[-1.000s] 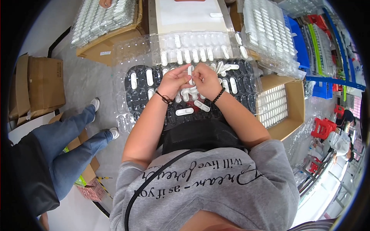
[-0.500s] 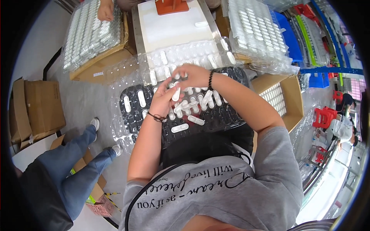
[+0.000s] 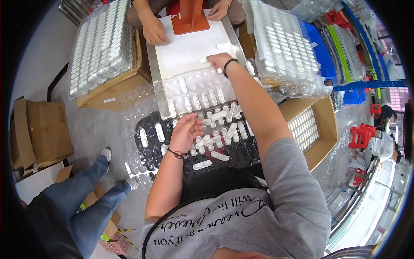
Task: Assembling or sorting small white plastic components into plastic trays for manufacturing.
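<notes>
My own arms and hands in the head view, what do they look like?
Grey short sleeves cover the upper arms; the forearms are bare. Neither the left hand nor the right hand wears a glove. There is a thin dark bracelet on the left wrist and a black beaded bracelet on the right.

Right hand (image 3: 221, 63) has split from the left hand (image 3: 184, 133), now stretched over the white board (image 3: 183, 52), white piece (image 3: 203, 60) at its fingertips. Co-worker's hand (image 3: 155, 30) came off the tray stack (image 3: 103, 47).

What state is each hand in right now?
Left hand: loosely open, nothing clearly held.
Right hand: fingertips at a white, elongated, rounded piece; whether gripped can't be told.
</notes>
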The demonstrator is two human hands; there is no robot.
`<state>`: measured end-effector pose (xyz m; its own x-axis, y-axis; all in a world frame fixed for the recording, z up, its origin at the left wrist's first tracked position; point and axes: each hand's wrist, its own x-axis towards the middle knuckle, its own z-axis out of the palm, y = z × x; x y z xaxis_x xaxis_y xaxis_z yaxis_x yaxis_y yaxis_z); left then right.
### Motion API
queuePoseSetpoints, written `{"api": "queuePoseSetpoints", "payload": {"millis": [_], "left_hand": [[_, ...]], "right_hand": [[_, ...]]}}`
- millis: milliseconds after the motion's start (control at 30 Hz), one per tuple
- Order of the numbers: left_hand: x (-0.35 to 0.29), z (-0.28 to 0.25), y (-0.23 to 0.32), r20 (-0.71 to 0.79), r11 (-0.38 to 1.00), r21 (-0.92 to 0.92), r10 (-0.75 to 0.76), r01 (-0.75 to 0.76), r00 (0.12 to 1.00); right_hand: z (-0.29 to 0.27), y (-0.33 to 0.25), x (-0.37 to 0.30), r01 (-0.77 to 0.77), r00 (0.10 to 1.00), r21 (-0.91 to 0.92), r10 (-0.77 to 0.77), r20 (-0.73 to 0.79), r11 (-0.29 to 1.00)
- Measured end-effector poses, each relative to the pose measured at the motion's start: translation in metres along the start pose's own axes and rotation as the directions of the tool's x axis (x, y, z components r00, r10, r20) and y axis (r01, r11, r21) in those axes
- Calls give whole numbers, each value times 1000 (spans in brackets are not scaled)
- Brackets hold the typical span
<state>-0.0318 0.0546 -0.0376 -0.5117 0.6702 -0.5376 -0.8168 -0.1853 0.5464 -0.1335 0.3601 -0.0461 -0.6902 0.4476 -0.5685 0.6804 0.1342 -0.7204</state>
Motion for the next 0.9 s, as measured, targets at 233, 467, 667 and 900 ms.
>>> {"api": "queuePoseSetpoints", "payload": {"millis": [233,467,667,900], "left_hand": [[2,2,4,3,1000,8,0,0,1000],[3,0,0,-1,999,42,-13,13,1000],[2,0,-4,17,1000,28,4,-4,1000],[-21,21,4,158,975,106,178,-196,971]], "right_hand": [[-52,24,-52,131,968,-762,-249,-41,634],[-11,69,-127,20,984,-833,-158,-81,553],[-33,102,-103,76,957,-655,-240,-165,752],[17,47,-198,139,933,258,-213,289,956]]}}
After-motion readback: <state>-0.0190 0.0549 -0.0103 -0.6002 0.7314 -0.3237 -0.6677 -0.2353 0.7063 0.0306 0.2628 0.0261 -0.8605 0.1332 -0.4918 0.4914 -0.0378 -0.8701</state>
